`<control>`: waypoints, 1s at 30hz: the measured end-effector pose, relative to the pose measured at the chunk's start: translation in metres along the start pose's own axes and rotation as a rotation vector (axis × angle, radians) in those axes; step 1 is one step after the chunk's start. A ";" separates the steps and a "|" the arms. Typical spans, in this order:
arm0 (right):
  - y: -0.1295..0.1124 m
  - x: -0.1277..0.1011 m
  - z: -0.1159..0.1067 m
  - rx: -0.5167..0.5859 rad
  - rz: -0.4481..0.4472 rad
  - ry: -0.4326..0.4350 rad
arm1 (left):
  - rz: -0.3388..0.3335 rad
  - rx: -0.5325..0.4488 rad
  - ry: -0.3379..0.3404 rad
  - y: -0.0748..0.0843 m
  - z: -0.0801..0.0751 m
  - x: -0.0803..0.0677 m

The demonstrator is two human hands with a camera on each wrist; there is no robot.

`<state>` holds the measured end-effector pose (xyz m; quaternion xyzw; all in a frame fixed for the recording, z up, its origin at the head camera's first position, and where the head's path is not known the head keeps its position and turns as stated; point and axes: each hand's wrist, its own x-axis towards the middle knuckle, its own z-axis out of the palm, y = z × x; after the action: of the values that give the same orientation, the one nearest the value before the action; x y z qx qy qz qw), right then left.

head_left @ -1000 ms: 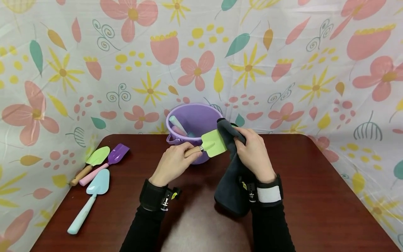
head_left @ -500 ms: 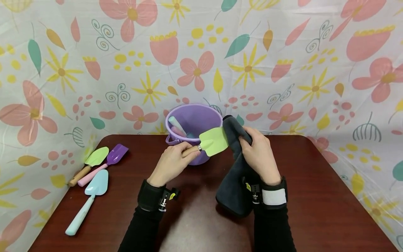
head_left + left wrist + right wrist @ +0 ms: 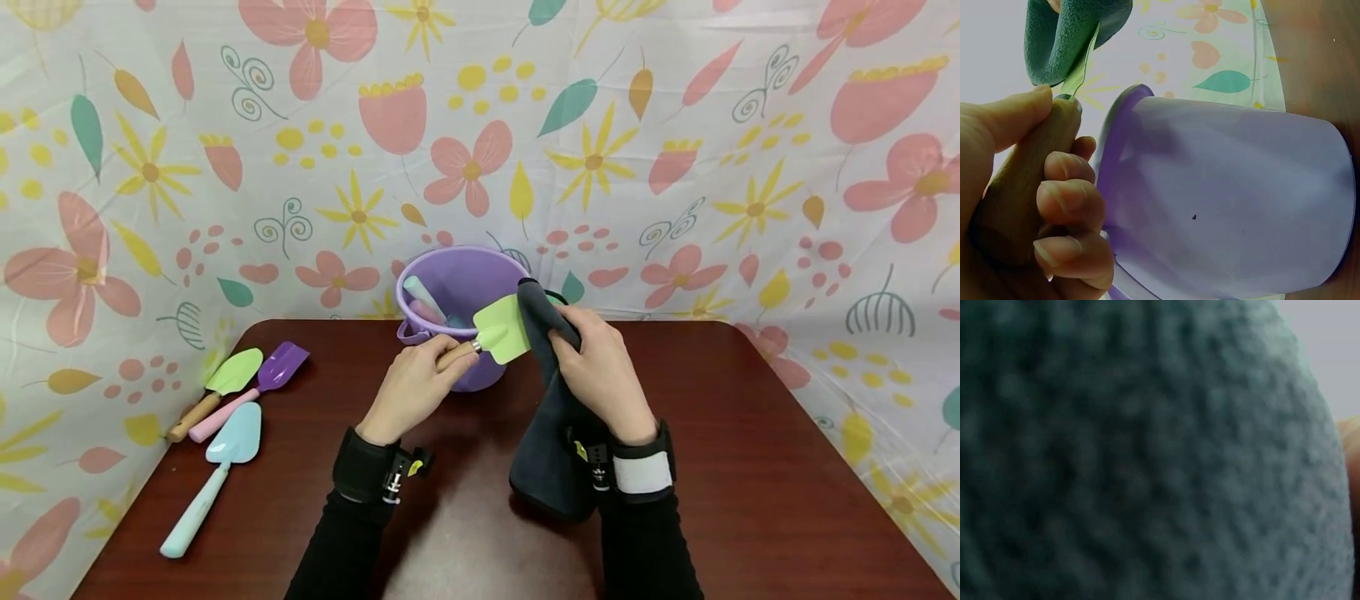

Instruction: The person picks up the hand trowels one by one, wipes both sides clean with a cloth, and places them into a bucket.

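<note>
My left hand [image 3: 412,385] grips the wooden handle of a small garden shovel with a square lime-green blade [image 3: 504,330]. In the left wrist view, the fingers curl round that wooden handle [image 3: 1025,169]. A dark grey cloth [image 3: 551,433] hangs from my right hand [image 3: 603,367], which pinches it in a fold against the far end of the blade. The blade's tip is hidden by the cloth. In the right wrist view the cloth [image 3: 1147,450] fills nearly everything, blurred. Just behind the shovel stands a purple bucket [image 3: 480,379] with a light blue and a pink handle inside.
At the table's left lie a green trowel [image 3: 234,372] with a wooden handle, a purple shovel [image 3: 281,365] with a pink handle, and a light blue trowel [image 3: 234,433]. A flowered curtain [image 3: 675,125] rises behind the brown table [image 3: 750,467].
The right hand and cloth shifted slightly right, exposing the blade's end, then came back left over it. The left hand keeps its grip on the shovel, whose blade has tilted a little.
</note>
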<state>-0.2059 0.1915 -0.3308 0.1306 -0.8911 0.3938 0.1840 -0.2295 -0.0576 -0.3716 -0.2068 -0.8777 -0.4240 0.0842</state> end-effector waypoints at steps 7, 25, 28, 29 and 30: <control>-0.009 -0.002 0.010 -0.010 -0.027 -0.067 | -0.001 -0.023 0.030 0.001 0.001 0.000; -0.022 -0.001 0.031 -0.037 -0.074 -0.134 | 0.020 -0.014 0.052 0.001 0.000 -0.001; -0.018 0.002 0.028 -0.028 -0.044 -0.116 | 0.016 -0.013 0.043 0.002 -0.001 -0.001; -0.017 0.002 0.027 -0.026 -0.034 -0.105 | 0.016 -0.013 0.040 0.003 -0.001 -0.001; -0.015 0.003 0.026 -0.025 -0.025 -0.093 | 0.016 -0.013 0.036 0.003 -0.001 -0.001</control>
<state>-0.2089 0.1617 -0.3360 0.1575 -0.9018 0.3739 0.1487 -0.2277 -0.0568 -0.3692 -0.2067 -0.8715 -0.4328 0.1022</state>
